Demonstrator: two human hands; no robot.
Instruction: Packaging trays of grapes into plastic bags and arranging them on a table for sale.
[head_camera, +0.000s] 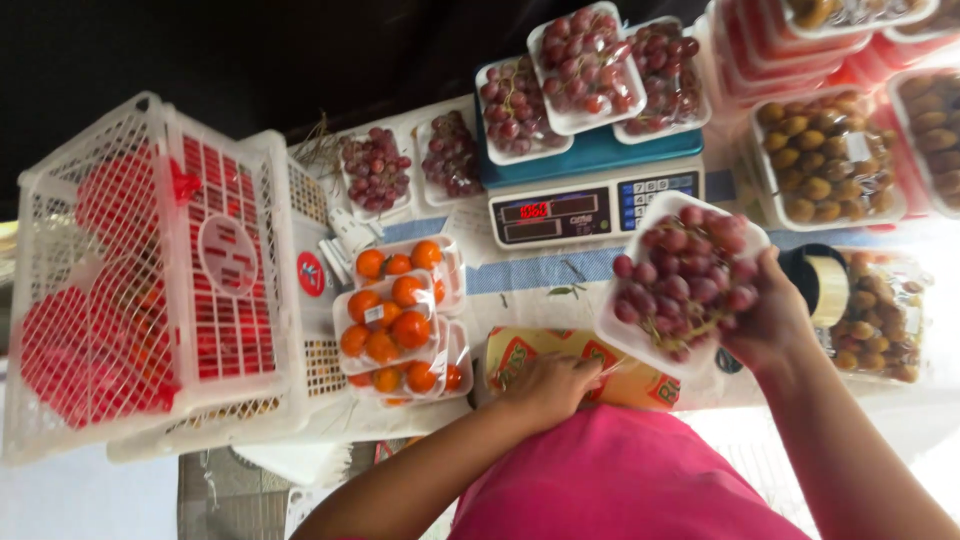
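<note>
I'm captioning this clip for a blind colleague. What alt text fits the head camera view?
A person's right hand holds a white tray of red grapes above a table, while the left hand rests on a yellow roll. A scale carries more grape trays; wrapped trays of oranges and a white crate sit alongside.

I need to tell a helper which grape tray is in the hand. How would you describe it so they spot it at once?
Find the blue digital scale at the table's middle. Just below its right corner, the right hand holds a white foam tray of red grapes. Unlike the other trays, it is tilted, lifted and unwrapped.
</note>
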